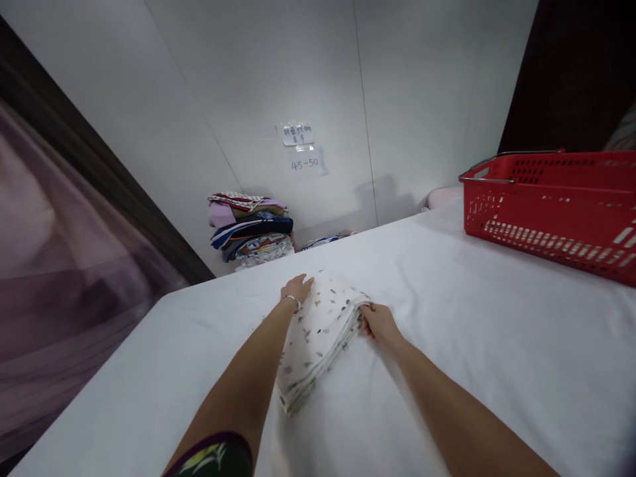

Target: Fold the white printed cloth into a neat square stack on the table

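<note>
A white cloth with small dark prints (320,324), folded in several layers, lies on the white-covered table (209,371) in front of me. My left hand (297,289) rests on its far left edge with the fingers stretched out flat; a bracelet circles that wrist. At the cloth's right corner, my right hand (380,324) has its fingers closed around the layered edge, which is raised a little. The near corner of the cloth shows its stacked folds.
A red plastic basket (546,205) with metal handles stands on the table at the right. Beyond the far edge is a pile of folded clothes (253,228) against the white wall (422,86). Paper labels (305,161) hang there. Sheer pink curtain (64,298) hangs at the left.
</note>
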`<action>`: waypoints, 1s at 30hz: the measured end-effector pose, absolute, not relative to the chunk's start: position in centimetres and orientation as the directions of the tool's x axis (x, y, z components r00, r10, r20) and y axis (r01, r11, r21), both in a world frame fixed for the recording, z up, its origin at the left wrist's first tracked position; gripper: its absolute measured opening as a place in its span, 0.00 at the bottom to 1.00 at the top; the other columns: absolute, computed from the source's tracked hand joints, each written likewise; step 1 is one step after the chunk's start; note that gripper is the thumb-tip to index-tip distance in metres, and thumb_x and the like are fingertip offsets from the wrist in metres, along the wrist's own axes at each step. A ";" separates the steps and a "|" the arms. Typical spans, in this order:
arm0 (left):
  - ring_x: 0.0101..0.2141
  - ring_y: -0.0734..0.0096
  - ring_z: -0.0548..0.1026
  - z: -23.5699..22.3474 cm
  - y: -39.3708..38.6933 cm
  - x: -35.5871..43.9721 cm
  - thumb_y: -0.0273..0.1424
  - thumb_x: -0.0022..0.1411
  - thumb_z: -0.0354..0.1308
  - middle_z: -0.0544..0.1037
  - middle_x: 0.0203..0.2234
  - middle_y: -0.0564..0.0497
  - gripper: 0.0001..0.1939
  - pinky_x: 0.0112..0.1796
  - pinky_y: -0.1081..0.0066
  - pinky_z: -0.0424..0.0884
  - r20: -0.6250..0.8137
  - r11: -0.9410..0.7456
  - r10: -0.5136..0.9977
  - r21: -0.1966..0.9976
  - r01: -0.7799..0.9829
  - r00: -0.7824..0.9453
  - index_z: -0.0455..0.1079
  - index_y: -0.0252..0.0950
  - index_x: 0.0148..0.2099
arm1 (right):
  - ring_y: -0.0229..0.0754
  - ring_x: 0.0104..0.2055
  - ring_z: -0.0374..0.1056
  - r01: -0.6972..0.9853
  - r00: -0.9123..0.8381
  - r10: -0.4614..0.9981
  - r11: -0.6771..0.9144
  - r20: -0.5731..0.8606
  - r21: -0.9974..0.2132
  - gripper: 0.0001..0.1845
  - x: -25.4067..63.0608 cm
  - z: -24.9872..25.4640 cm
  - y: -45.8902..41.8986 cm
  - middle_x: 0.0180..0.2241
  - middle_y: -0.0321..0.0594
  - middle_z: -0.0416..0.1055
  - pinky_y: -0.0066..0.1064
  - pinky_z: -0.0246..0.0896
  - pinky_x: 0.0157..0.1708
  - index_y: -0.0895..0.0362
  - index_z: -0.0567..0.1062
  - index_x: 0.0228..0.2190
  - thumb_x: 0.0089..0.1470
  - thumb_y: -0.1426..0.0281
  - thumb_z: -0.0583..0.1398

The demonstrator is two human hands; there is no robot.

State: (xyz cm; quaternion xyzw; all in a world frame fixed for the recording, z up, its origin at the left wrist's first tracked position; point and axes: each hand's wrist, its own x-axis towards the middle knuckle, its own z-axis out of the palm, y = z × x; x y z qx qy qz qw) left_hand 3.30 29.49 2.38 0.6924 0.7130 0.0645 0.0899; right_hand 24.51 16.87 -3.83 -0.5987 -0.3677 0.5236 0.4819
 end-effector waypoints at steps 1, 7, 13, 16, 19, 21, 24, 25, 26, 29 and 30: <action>0.54 0.58 0.62 2.0 30.0 3.4 0.48 0.60 0.38 0.62 0.56 0.47 0.27 0.48 0.60 0.60 -0.046 0.036 0.999 0.218 0.975 -0.027 0.59 0.42 0.56 | 0.32 0.09 0.56 -0.047 0.184 0.946 -0.264 -0.268 -0.963 0.13 24.5 -4.1 17.1 0.10 0.33 0.63 0.22 0.45 0.08 0.57 0.64 0.16 0.47 0.65 0.55; 0.47 0.56 0.69 0.1 31.7 4.4 0.46 0.59 0.42 0.71 0.48 0.43 0.24 0.43 0.62 0.64 -0.074 0.052 0.997 0.212 0.976 -0.037 0.66 0.39 0.48 | 0.32 0.10 0.56 0.011 0.227 0.953 -0.211 -0.203 -0.978 0.10 24.8 -4.7 17.3 0.09 0.30 0.60 0.22 0.46 0.11 0.57 0.63 0.16 0.45 0.69 0.53; 0.45 0.55 0.70 -0.5 31.8 4.4 0.44 0.60 0.41 0.71 0.45 0.38 0.22 0.41 0.62 0.65 -0.034 0.100 0.995 0.213 0.972 -0.095 0.66 0.35 0.45 | 0.32 0.11 0.53 -0.060 0.282 0.950 -0.119 -0.131 -0.991 0.15 25.1 -3.2 16.6 0.07 0.28 0.55 0.24 0.47 0.13 0.55 0.59 0.12 0.45 0.65 0.55; 0.44 0.55 0.70 -0.5 31.6 4.1 0.45 0.60 0.40 0.72 0.45 0.39 0.23 0.41 0.62 0.65 -0.033 0.105 0.994 0.209 0.972 -0.101 0.67 0.35 0.45 | 0.32 0.11 0.52 -0.058 0.285 0.942 -0.167 -0.176 -0.984 0.15 25.2 -3.0 16.6 0.06 0.28 0.56 0.24 0.46 0.13 0.55 0.60 0.12 0.44 0.65 0.55; 0.46 0.56 0.69 -0.1 31.4 4.1 0.46 0.60 0.41 0.72 0.45 0.40 0.24 0.42 0.63 0.64 -0.013 0.079 0.997 0.198 0.977 -0.078 0.66 0.36 0.47 | 0.31 0.10 0.54 -0.125 0.231 0.933 -0.251 -0.274 -0.960 0.13 25.3 -2.8 16.9 0.08 0.29 0.59 0.23 0.45 0.11 0.56 0.62 0.14 0.45 0.67 0.55; 0.49 0.56 0.66 0.4 31.2 4.6 0.46 0.60 0.41 0.69 0.49 0.42 0.25 0.45 0.62 0.62 0.024 0.033 0.999 0.192 0.981 -0.039 0.64 0.37 0.51 | 0.30 0.11 0.55 -0.204 0.183 0.920 -0.310 -0.347 -0.929 0.11 25.4 -2.4 17.0 0.13 0.31 0.64 0.21 0.44 0.09 0.58 0.64 0.17 0.46 0.67 0.55; 0.56 0.61 0.57 1.0 30.8 6.6 0.45 0.61 0.40 0.61 0.56 0.50 0.25 0.53 0.63 0.52 0.097 -0.112 0.991 0.184 0.976 0.096 0.57 0.43 0.57 | 0.28 0.10 0.55 -0.306 0.156 0.896 -0.357 -0.416 -0.883 0.10 25.4 -2.0 17.1 0.16 0.33 0.67 0.20 0.42 0.08 0.59 0.66 0.20 0.48 0.67 0.54; 0.58 0.63 0.53 1.0 30.6 7.4 0.46 0.61 0.40 0.57 0.58 0.52 0.25 0.55 0.63 0.48 0.115 -0.187 0.979 0.179 0.966 0.168 0.56 0.45 0.58 | 0.27 0.10 0.54 -0.317 0.164 0.893 -0.355 -0.420 -0.879 0.10 25.4 -2.0 17.1 0.15 0.33 0.66 0.20 0.41 0.08 0.59 0.66 0.20 0.49 0.67 0.54; 0.59 0.63 0.49 0.9 30.4 8.3 0.46 0.61 0.40 0.54 0.60 0.53 0.26 0.56 0.61 0.44 0.121 -0.274 0.959 0.171 0.946 0.256 0.55 0.46 0.58 | 0.28 0.09 0.53 -0.320 0.179 0.892 -0.347 -0.416 -0.882 0.11 25.4 -2.1 17.2 0.14 0.32 0.65 0.20 0.41 0.08 0.59 0.66 0.20 0.49 0.67 0.54; 0.60 0.61 0.46 0.0 29.8 10.3 0.47 0.60 0.41 0.53 0.60 0.53 0.26 0.57 0.55 0.37 0.030 -0.408 0.912 0.183 0.895 0.409 0.56 0.47 0.58 | 0.28 0.09 0.54 -0.309 0.221 0.902 -0.295 -0.371 -0.904 0.09 25.4 -2.6 17.5 0.12 0.31 0.63 0.20 0.41 0.07 0.59 0.66 0.19 0.48 0.68 0.55; 0.60 0.61 0.46 -0.3 29.7 10.6 0.47 0.60 0.41 0.55 0.60 0.53 0.25 0.57 0.54 0.36 -0.003 -0.410 0.908 0.192 0.891 0.419 0.57 0.47 0.57 | 0.29 0.09 0.54 -0.306 0.225 0.908 -0.279 -0.354 -0.910 0.09 25.4 -2.8 17.6 0.12 0.31 0.63 0.20 0.42 0.08 0.59 0.66 0.19 0.47 0.69 0.55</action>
